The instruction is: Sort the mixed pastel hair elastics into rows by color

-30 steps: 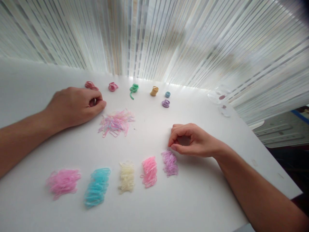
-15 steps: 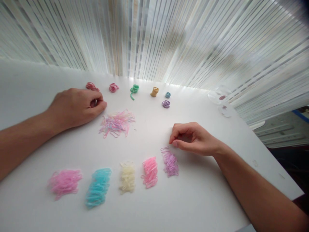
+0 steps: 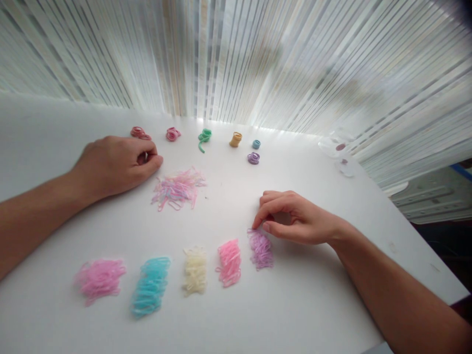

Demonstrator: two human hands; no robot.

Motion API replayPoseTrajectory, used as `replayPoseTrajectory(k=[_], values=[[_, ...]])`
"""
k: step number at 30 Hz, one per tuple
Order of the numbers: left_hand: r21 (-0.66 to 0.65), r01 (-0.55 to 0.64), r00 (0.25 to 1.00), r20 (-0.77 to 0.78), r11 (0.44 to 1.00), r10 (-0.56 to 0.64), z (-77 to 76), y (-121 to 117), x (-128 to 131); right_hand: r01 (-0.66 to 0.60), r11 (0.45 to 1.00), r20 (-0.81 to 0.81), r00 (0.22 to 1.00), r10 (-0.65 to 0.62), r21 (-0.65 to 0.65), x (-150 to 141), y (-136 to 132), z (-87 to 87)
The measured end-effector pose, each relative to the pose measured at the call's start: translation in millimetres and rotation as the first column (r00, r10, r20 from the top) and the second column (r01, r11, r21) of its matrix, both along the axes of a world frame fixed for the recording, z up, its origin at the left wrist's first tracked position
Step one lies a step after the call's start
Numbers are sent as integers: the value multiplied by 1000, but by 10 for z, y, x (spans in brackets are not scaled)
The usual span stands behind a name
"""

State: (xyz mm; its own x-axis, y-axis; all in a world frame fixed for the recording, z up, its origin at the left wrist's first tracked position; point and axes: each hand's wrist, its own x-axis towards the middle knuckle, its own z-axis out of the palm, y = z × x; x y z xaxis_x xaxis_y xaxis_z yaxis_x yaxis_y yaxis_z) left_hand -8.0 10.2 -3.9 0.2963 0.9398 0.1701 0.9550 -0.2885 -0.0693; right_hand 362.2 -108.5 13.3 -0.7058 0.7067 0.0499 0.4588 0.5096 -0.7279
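Lilac loop pile (image 3: 261,250) on desk (image 3: 221,322), right of cream pile (image 3: 195,273). My right hand (image 3: 295,216): forefinger at lilac's far edge, thumb parted. Left hand (image 3: 114,163), beyond cream pile, curled; pinching? Cannot tell. Loops likely light, springy; best pinched by far end.

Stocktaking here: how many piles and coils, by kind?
Plain piles: 5 (left pink pile, teal pile, cream pile, right pink pile, purple pile)
Mixed pile: 1
Coils: 6 (red coil, pink coil, green coil, yellow coil, blue coil, purple coil)
Total: 12
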Motion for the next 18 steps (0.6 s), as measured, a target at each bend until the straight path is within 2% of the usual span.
replayPoseTrajectory(k=[8, 18], values=[[-16, 9, 999, 34, 1000, -8, 5, 4, -4, 96, 993, -14, 995, -98, -74, 29, -17, -32], [-25, 11, 1000, 26, 1000, -10, 40, -32, 24, 224, 957, -88, 966, -243, -184, 22, -31, -92]])
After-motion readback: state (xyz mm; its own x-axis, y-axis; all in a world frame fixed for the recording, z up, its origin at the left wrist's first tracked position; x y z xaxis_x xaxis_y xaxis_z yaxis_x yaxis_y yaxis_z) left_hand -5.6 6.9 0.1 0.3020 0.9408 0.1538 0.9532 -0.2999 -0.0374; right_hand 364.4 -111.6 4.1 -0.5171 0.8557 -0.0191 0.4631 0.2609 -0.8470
